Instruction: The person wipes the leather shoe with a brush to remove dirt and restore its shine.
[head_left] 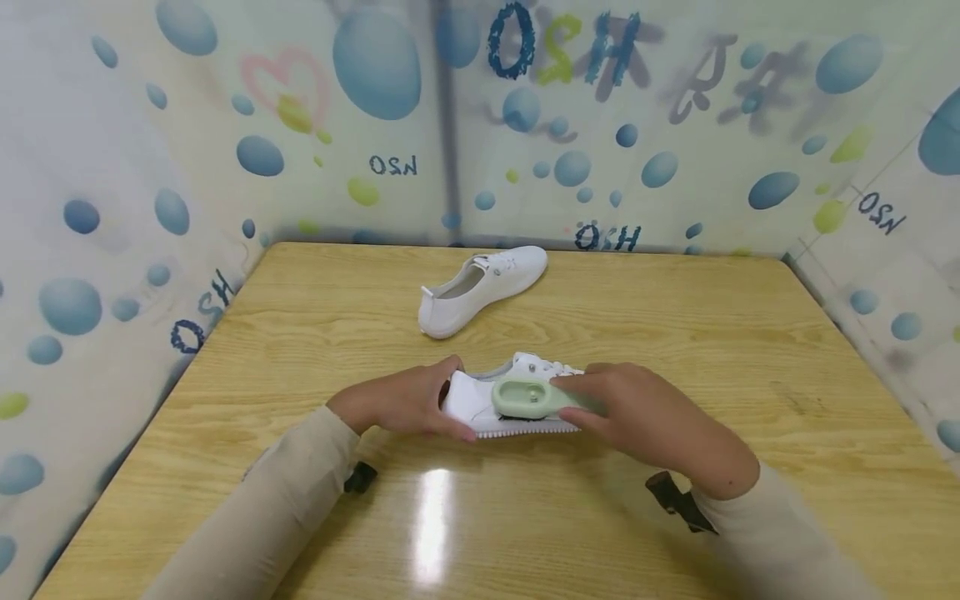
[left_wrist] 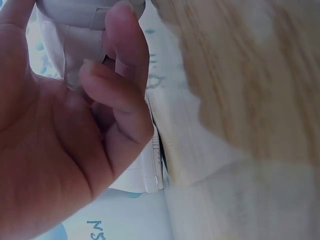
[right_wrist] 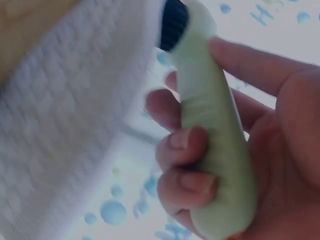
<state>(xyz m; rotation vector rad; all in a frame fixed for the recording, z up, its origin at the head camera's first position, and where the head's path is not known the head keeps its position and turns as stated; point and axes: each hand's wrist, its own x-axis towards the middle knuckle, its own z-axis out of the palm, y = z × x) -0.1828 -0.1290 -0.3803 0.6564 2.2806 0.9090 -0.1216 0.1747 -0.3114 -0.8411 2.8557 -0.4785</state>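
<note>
A white lace-up shoe [head_left: 471, 398] is held near the middle of the table, its side turned towards me. My left hand [head_left: 412, 398] grips the heel end, thumb low by the sole; in the left wrist view its fingers [left_wrist: 125, 100] curl against the shoe. My right hand [head_left: 637, 412] holds a pale green brush [head_left: 525, 398] against the shoe's side. In the right wrist view the fingers wrap round the brush handle [right_wrist: 215, 150], and the dark bristles [right_wrist: 174, 25] meet the shoe's edge. The toe end is hidden behind the right hand in the head view.
A second white shoe [head_left: 487, 287] stands farther back on the wooden table [head_left: 675, 317]. Patterned sheeting [head_left: 525, 167] with blue drops encloses the table at the back and sides. Dark straps [head_left: 678, 502] show by both wrists.
</note>
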